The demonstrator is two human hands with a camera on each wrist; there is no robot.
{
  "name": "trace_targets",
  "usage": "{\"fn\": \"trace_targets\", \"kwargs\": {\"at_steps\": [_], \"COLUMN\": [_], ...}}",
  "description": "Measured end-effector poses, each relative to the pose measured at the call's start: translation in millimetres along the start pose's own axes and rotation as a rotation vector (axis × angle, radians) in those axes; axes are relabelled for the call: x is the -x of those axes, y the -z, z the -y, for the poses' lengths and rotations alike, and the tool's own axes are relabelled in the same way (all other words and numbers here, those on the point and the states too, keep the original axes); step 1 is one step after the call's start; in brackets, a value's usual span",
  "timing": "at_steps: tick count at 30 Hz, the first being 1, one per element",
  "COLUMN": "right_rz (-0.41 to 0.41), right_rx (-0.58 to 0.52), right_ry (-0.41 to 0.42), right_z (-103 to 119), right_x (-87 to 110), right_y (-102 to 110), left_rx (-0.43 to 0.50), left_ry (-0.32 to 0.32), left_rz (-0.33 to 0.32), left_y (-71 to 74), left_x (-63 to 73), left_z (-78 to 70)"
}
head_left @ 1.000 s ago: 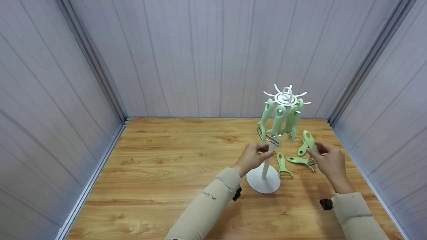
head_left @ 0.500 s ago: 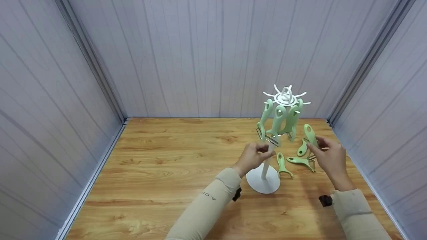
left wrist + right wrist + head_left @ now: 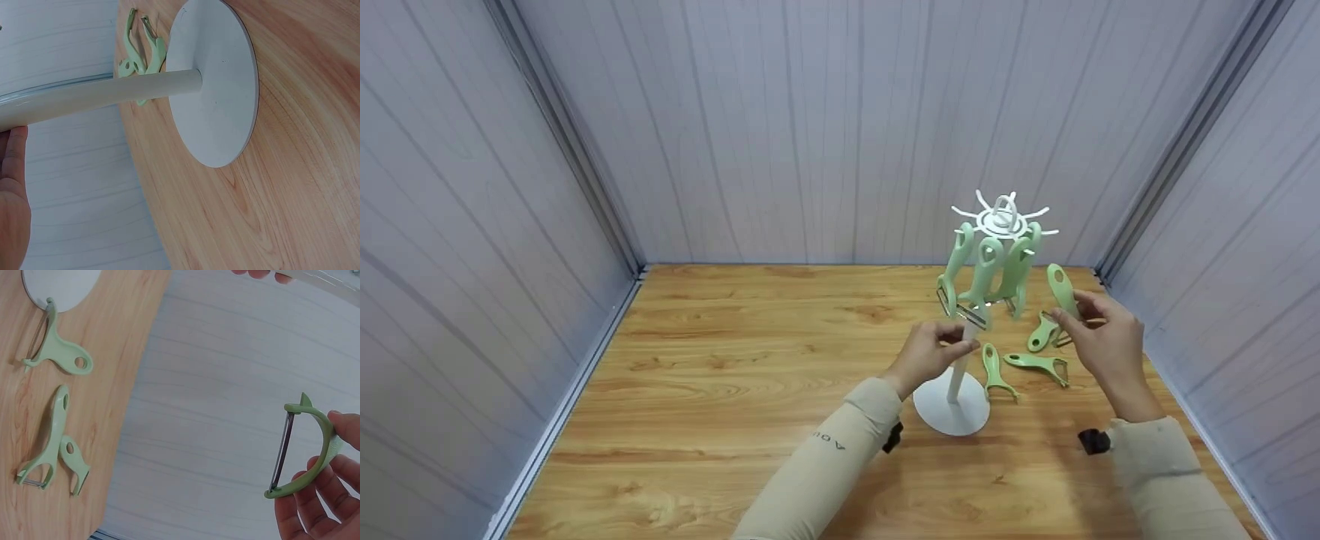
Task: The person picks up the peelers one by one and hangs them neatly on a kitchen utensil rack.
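Observation:
My left hand (image 3: 926, 352) grips the upright white pole (image 3: 958, 379) of a rack, just below the hanging peelers. The left wrist view shows its fingers against the pole (image 3: 112, 97). Several green Y-shaped peelers, one of them the front peeler (image 3: 986, 271), hang by their handle holes from the hooked top (image 3: 1003, 222). Right of the rack, my right hand (image 3: 1106, 341) holds another green peeler (image 3: 1060, 288) above the table, handle end up. In the right wrist view, thumb and fingers hold that peeler (image 3: 325, 453) near its head, blade facing away from the palm.
Three loose green peelers lie right of the round white base (image 3: 952, 412): a near peeler (image 3: 993, 367), a middle peeler (image 3: 1035, 361) and a far peeler (image 3: 1041, 334). Pale panel walls (image 3: 825, 135) enclose the wooden table (image 3: 750, 397) at back and sides.
My right hand has lifted its peeler up and slightly away from the loose peelers, uncovering more of them. The left hand and the rack have stayed in place.

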State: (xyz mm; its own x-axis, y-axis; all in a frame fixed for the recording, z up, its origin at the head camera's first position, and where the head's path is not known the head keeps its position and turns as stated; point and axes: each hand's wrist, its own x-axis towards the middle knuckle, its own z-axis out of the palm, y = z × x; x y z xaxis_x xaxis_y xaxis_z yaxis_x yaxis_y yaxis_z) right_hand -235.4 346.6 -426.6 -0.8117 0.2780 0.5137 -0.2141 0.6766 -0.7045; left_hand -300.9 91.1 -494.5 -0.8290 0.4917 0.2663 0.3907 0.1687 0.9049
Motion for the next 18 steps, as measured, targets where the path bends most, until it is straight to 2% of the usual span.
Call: {"fn": "trace_targets", "kwargs": {"at_steps": [6,13,18], "right_rz": [-0.013,-0.023,-0.052], "right_rx": [-0.023,-0.035,-0.064], "right_ry": [0.005,0.022,0.046], "right_z": [7.8,15.6,20.1], "right_x": [-4.6,-9.6,-13.6], "right_y": [3.1,4.0,4.1], "left_rx": [-0.027,-0.002,-0.019], "left_ry": [-0.020,-0.017,-0.030], "left_rz": [-0.002,0.001,0.002], "left_y": [0.3,0.7,0.3], "left_x": [-0.9,-0.7,-1.0], "left_z": [0.7,0.0,0.0]}}
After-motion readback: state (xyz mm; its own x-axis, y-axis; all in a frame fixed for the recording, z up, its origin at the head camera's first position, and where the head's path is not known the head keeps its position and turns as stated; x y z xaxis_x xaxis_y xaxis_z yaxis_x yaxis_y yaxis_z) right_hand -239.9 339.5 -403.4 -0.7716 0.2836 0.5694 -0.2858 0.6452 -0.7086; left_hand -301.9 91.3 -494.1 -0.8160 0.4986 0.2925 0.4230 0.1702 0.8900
